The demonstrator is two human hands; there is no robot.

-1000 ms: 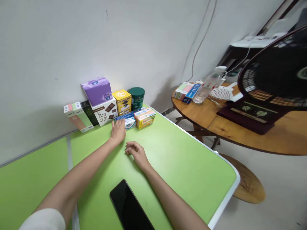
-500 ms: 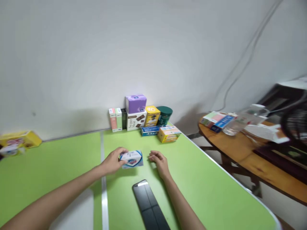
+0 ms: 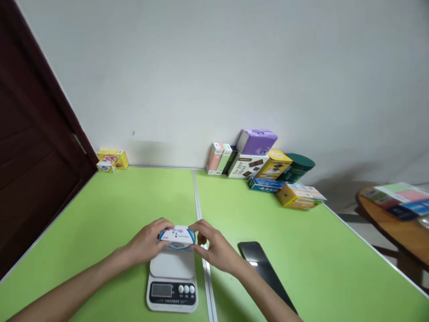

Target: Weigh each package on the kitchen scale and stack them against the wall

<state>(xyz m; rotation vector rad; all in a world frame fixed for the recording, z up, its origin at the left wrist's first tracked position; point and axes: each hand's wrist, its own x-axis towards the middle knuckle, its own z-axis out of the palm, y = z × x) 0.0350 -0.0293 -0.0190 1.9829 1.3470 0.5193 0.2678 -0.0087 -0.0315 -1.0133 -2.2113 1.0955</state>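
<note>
— Where is the white-and-blue carton [image 3: 177, 234]?

— Between your two hands, at the far part of the white digital kitchen scale [image 3: 172, 268]. I can't tell whether its underside touches the platform.

— And the grip?

— Your left hand [image 3: 147, 243] pinches the left end, thumb on the near side, fingers over the top and far side. Your right hand [image 3: 216, 248] pinches the right end, thumb near, fingertips at the far top edge.

— Which step is in hand?

— I'd judge you're positioning the carton at the scale. From there, a clean move calls for both ends level, and for both pinches easing together if you let go. You get no readable figure on the scale's display.

— What's around?

— Beside your right forearm, a black smartphone [image 3: 263, 266] lies on the green desk [image 3: 140, 201]. Far right, you have a yellow-and-orange carton [image 3: 298, 197] touching or just beside a flat blue carton [image 3: 263, 184]. Behind them, a purple box [image 3: 256, 142] sits on a Su-per Meal box [image 3: 246, 166], with a dark green tub [image 3: 298, 167] farther right. Far left, near the wall, is a yellow packet [image 3: 119, 157].
</note>
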